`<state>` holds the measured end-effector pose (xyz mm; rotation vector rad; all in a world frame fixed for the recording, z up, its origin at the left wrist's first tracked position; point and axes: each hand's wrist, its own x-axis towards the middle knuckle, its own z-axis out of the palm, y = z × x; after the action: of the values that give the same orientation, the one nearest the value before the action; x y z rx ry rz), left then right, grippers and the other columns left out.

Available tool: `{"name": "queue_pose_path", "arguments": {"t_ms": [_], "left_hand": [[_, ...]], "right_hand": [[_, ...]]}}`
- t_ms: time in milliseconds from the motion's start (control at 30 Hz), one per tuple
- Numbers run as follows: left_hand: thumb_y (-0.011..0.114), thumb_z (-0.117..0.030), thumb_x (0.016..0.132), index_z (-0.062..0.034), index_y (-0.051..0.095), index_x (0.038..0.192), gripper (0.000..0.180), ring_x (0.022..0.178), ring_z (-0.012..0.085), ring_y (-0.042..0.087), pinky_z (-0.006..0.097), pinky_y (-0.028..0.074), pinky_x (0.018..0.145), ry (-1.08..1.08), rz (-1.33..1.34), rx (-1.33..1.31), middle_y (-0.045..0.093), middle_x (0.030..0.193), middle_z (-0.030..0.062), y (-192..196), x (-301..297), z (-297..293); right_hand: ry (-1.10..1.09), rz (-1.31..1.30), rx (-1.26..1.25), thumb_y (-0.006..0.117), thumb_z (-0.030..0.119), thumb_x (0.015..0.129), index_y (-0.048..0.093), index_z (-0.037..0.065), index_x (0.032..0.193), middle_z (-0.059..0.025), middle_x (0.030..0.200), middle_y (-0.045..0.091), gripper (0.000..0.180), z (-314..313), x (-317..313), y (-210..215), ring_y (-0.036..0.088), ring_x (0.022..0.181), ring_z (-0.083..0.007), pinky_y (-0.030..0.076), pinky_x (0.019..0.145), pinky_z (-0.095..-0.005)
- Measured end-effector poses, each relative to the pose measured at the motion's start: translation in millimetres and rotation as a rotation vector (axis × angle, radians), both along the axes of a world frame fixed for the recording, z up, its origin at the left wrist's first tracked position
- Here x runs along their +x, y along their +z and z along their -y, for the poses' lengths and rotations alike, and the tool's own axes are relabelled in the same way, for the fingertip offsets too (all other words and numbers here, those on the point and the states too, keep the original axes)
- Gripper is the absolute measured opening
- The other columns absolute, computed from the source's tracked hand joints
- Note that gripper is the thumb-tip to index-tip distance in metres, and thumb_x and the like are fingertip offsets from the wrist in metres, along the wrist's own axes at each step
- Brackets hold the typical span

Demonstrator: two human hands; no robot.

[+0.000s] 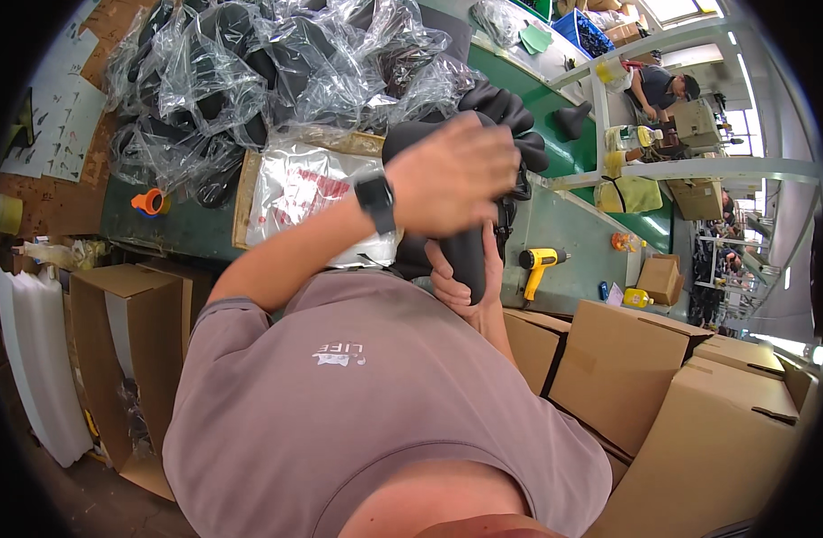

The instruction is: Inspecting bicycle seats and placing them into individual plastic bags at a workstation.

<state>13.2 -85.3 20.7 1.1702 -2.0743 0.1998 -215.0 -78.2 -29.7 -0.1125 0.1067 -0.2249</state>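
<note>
A black bicycle saddle (465, 260) is held in front of my chest, its narrow nose toward me. My right hand (472, 300) wraps round that nose from below, thumb on one side and fingers on the other. Across the saddle's wide part reaches my left hand (452, 175), slightly blurred, with its fingers stretched out over the top. It covers much of the saddle, and whether the palm touches is hard to see. More black saddles (505, 112) lie just beyond. Left of the saddle, clear plastic bags (308, 188) are stacked in a shallow tray (243, 215).
Saddles in clear plastic (214, 72) are heaped at the back left. An orange tape roll (148, 203) lies on the green bench. To the right are a yellow heat gun (541, 260) and large cardboard boxes (618, 368). A co-worker (658, 90) is at the far right.
</note>
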Motion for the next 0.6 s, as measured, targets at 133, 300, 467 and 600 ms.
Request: {"name": "queue_pose_path", "arguments": {"t_ms": [133, 300, 467, 600], "left_hand": [[0.066, -0.029, 0.106, -0.0038, 0.077, 0.127, 0.035, 0.134, 0.0420, 0.065, 0.046, 0.054, 0.110, 0.509, -0.273, 0.213, 0.072, 0.142, 0.0198, -48, 91, 55], [0.056, -0.041, 0.119, -0.0009, 0.057, 0.161, 0.058, 0.139, 0.0309, 0.067, 0.043, 0.050, 0.119, -0.137, -1.336, 0.412, 0.073, 0.145, 0.0155, -56, 80, -11], [0.064, -0.033, 0.117, -0.0006, 0.056, 0.160, 0.055, 0.138, 0.0215, 0.063, 0.036, 0.048, 0.120, -0.065, -1.372, 0.330, 0.069, 0.143, 0.0108, -26, 6, -65], [0.061, -0.035, 0.119, 0.0002, 0.065, 0.146, 0.044, 0.120, 0.0137, 0.065, 0.031, 0.050, 0.108, 0.147, -1.380, 0.162, 0.071, 0.130, 0.0073, -47, 14, -62]], "right_hand": [[-0.119, -0.104, 0.025, 0.038, 0.078, 0.113, 0.049, 0.001, 0.150, -0.0166, 0.097, 0.055, 0.086, -19, -7, 2, 0.048, 0.048, -0.0153, 0.043, 0.039, -0.0263], [-0.139, 0.029, -0.010, 0.036, 0.080, 0.112, 0.049, 0.003, 0.156, -0.0156, 0.096, 0.056, 0.090, -24, -12, 7, 0.049, 0.048, -0.0135, 0.042, 0.039, -0.0263], [-0.070, 0.095, 0.009, 0.034, 0.084, 0.110, 0.049, 0.006, 0.158, -0.0148, 0.095, 0.056, 0.093, -32, -4, 10, 0.050, 0.047, -0.0136, 0.041, 0.039, -0.0269], [-0.045, 0.003, -0.019, 0.034, 0.086, 0.109, 0.047, 0.006, 0.158, -0.0157, 0.092, 0.056, 0.094, -42, 2, 11, 0.049, 0.046, -0.0150, 0.041, 0.038, -0.0273]]}}
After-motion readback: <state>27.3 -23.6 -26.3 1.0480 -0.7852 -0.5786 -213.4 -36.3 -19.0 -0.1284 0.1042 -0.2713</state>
